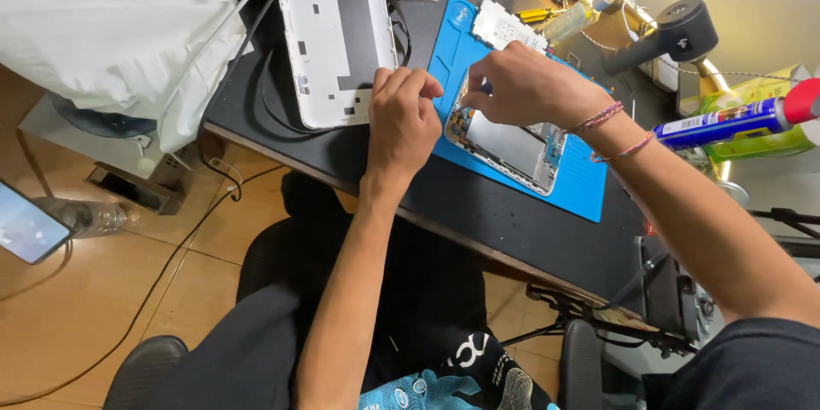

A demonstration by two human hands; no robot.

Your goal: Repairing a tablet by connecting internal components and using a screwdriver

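Note:
An opened tablet (511,147) with its metal inner frame and circuit parts exposed lies on a blue work mat (581,190). My left hand (401,120) rests curled at the tablet's near-left corner, fingers closed against its edge. My right hand (525,85) hovers over the tablet's upper-left part, fingertips pinched together on something too small to make out. The tablet's white plastic back cover (335,30) lies face-down to the left on the black desk (478,213).
A small circuit board (506,27) lies at the mat's far edge. A blue spray can with red cap (735,120) stands at right, beside a black lamp or tool head (679,30). A white cloth (102,26), cables, a phone (26,226) and a bottle (85,215) sit left.

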